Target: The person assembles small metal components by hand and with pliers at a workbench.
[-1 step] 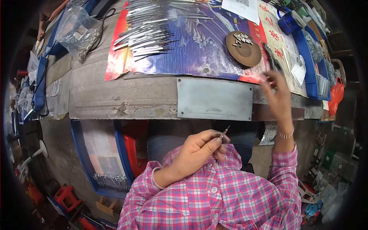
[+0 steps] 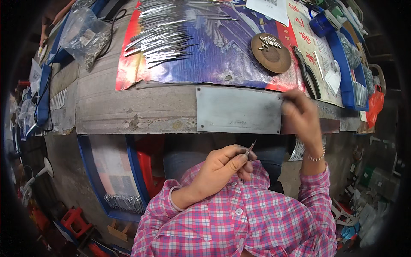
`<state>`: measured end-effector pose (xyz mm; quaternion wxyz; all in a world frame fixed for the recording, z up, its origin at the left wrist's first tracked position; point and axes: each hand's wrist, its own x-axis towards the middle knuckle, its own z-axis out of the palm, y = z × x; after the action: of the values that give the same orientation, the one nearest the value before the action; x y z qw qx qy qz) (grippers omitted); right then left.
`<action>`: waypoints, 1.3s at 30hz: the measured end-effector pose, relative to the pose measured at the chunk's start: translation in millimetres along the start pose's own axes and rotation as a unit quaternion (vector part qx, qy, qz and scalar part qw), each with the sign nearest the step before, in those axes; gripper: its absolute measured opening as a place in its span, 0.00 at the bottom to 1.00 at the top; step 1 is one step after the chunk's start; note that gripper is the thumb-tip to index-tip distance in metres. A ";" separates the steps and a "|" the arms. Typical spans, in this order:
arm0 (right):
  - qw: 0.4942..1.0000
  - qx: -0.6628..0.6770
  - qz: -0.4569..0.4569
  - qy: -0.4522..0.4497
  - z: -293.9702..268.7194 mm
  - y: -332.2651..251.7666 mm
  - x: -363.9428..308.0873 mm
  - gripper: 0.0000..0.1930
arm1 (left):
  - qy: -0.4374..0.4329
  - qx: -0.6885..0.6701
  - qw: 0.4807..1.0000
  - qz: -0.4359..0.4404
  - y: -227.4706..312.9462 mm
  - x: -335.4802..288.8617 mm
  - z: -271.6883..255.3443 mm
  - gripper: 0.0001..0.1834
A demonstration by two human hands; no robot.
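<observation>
In front of my shirt, my left hand is closed in a pinch on a slim metal rod, whose dark pointed tip sticks up past the thumb. My right hand hovers by the right edge of the grey metal plate on the bench front. Its fingers are curled but smeared by motion, so whether it holds anything is unclear. Black-handled pliers lie just beyond it. Farther in, a round wooden dish carries several small metal pieces.
A pile of thin metal rods covers the left of the printed sheet. Blue trays and a blue mug stand at right. A clear plastic bag sits far left. Below the bench edge is another blue tray with metal rods.
My right hand has moved toward me and slightly left, from beside the pliers to the metal plate's right edge, uncovering the plier handles. My left hand stays still with the rod.
</observation>
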<state>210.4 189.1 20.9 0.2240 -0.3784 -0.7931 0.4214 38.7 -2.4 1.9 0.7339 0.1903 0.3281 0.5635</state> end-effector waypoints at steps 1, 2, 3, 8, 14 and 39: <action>0.972 0.165 0.101 -0.133 9.6 -19.8 -13.6 0.12 | -0.002 -0.003 1.000 -0.005 -0.1 1.4 0.0 0.12; 0.945 0.268 0.079 -0.171 25.8 -21.3 -26.0 0.09 | -0.001 -0.002 1.000 -0.020 1.1 2.9 1.9 0.12; 0.927 0.318 0.013 -0.199 38.2 -21.8 -32.1 0.08 | 0.001 -0.001 0.999 -0.035 2.0 4.2 3.4 0.12; 0.886 0.421 0.062 -0.186 61.4 -22.2 -48.6 0.04 | 0.017 0.008 0.998 -0.067 0.8 3.5 4.8 0.10; 0.922 0.345 0.084 -0.154 64.5 -25.5 -52.6 0.04 | 0.104 0.362 0.919 0.118 -2.4 2.1 9.8 0.09; 0.931 0.336 0.052 -0.135 57.7 -22.7 -58.0 0.05 | 0.063 0.162 0.984 -0.033 0.4 -5.3 9.2 0.09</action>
<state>197.7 106.4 6.3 0.2069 -0.2615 -0.6070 0.7213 44.1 -6.6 10.1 0.6895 0.2603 0.4668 0.4888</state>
